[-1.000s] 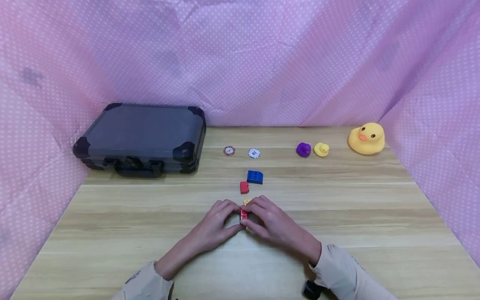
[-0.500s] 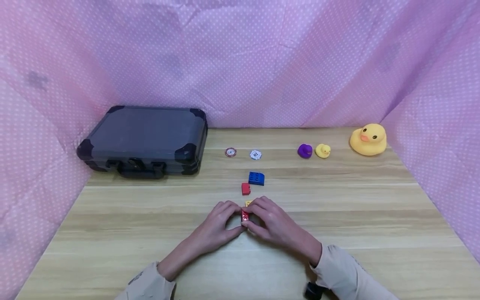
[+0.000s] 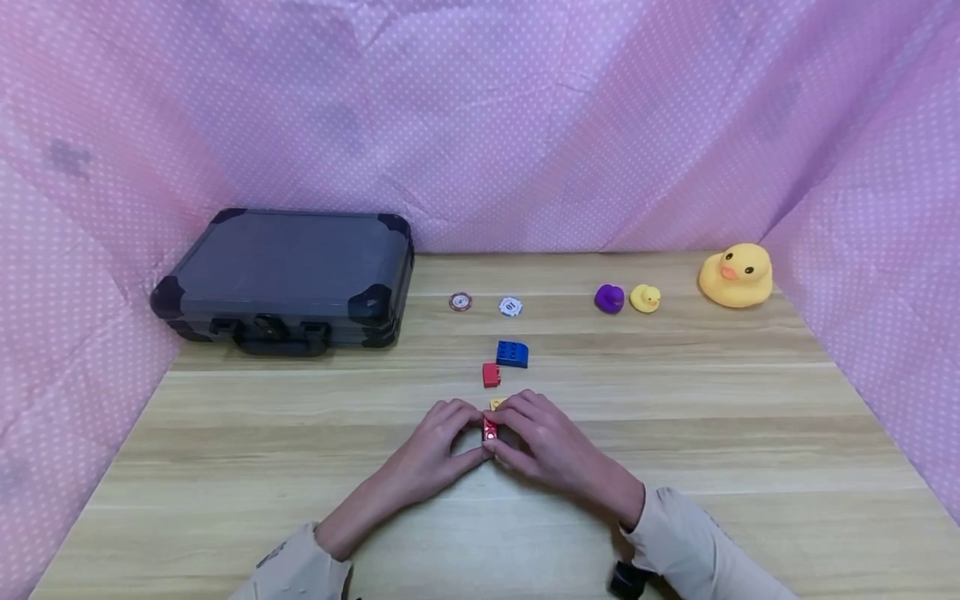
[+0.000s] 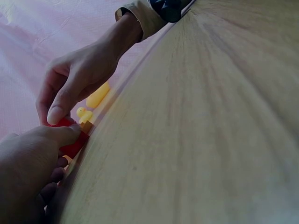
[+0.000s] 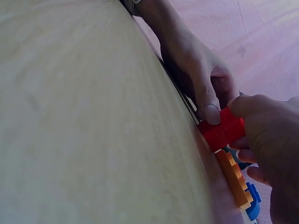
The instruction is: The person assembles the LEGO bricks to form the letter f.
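A red building block [image 3: 490, 431] stands on the table between my two hands. My left hand [image 3: 431, 457] pinches it from the left, thumb in front and fingers behind. From the right, the thumb and fingers of my right hand [image 3: 551, 442] pinch the same block. In the right wrist view the red block [image 5: 223, 131] shows a faint seam across its side. Just behind it lies a yellow building block [image 3: 496, 403], partly hidden by my right hand. Farther back are a second red block [image 3: 491, 375] on its side and a blue block [image 3: 512, 354], studs up.
A closed dark grey case [image 3: 285, 275] stands at the back left. Two poker chips, one brown [image 3: 461, 302] and one white [image 3: 511, 307], lie behind the blocks. A purple duck [image 3: 610, 298], a small yellow duck [image 3: 645, 298] and a large yellow duck [image 3: 737, 277] sit at the back right.
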The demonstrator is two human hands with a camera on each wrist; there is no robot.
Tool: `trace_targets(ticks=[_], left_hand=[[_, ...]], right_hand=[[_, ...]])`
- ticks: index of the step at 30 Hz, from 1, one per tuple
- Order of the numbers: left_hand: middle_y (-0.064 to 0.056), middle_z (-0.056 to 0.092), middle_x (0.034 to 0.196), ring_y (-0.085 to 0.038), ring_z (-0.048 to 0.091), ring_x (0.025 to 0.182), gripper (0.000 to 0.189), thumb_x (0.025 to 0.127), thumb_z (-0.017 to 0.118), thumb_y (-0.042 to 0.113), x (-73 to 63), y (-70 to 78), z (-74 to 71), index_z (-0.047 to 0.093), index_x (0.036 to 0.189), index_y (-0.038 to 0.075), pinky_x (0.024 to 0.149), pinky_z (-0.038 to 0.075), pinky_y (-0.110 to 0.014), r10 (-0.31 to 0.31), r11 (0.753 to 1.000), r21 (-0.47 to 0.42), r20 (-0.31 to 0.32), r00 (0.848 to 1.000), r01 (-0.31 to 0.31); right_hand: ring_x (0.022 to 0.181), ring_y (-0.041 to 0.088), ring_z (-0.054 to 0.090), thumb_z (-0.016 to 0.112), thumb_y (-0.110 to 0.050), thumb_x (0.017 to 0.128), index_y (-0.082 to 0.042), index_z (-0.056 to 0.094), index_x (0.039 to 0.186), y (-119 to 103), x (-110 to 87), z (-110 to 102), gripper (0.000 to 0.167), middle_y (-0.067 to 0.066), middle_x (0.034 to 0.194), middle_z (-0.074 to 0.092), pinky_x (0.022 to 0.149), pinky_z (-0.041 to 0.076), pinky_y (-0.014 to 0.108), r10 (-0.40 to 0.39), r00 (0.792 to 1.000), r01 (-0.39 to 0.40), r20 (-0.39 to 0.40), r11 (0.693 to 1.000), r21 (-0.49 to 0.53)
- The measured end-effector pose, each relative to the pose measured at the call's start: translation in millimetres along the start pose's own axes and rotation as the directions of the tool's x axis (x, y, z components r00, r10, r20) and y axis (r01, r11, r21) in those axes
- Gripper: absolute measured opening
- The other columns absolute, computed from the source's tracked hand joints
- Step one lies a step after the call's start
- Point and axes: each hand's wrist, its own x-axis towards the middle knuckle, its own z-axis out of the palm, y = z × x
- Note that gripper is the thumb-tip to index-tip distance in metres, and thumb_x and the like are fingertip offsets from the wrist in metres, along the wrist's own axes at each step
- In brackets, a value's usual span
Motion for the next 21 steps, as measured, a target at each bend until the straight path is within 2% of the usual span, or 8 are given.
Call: trace_targets(ticks=[4,10,17,21], left_hand=[[0.008,0.064,0.121,-0.011,0.053,0.113,0.035,0.094,0.079,0.030,0.1,0.5,-1.0,0.068,0.125,0.018,0.098,0.050,-0.037,0.002,1.000,0.002,-0.001,1.000,-0.002],[0.010,0.063,0.119,-0.010,0.053,0.111,0.032,0.094,0.080,0.032,-0.4,0.6,-1.4,0.069,0.121,0.020,0.096,0.049,-0.037,0.006,1.000,-0.010,-0.011,1.000,-0.006],[0.011,0.062,0.116,-0.009,0.052,0.107,0.028,0.092,0.082,0.030,0.0,0.4,0.3,0.069,0.115,0.021,0.091,0.049,-0.036,0.001,1.000,-0.031,-0.023,1.000,-0.002],[0.011,0.062,0.116,-0.009,0.052,0.107,0.028,0.091,0.082,0.030,0.4,0.1,0.9,0.069,0.115,0.022,0.091,0.049,-0.035,-0.005,1.000,-0.026,-0.024,1.000,0.005]], right_hand=[[0.109,0.014,0.058,0.074,-0.033,0.098,-0.009,0.071,0.126,0,-0.6,0,0.037,-0.001,0.118,0.069,0.092,0.051,0.033,0.004,1.000,-0.004,0.004,1.000,0.002],[0.117,0.016,0.054,0.070,-0.041,0.099,-0.011,0.070,0.130,4,-3.1,-3,0.042,-0.002,0.123,0.067,0.098,0.048,0.039,0.002,1.000,-0.002,-0.005,1.000,0.027],[0.119,0.019,0.053,0.077,-0.034,0.094,-0.009,0.070,0.128,28,-9.1,-13,0.042,0.003,0.127,0.065,0.098,0.048,0.043,0.080,0.996,-0.078,-0.047,0.996,0.045],[0.120,0.022,0.051,0.080,-0.034,0.091,-0.009,0.069,0.128,39,-11.1,-15,0.046,0.006,0.130,0.062,0.099,0.047,0.046,0.115,0.993,-0.115,-0.019,0.993,0.008]])
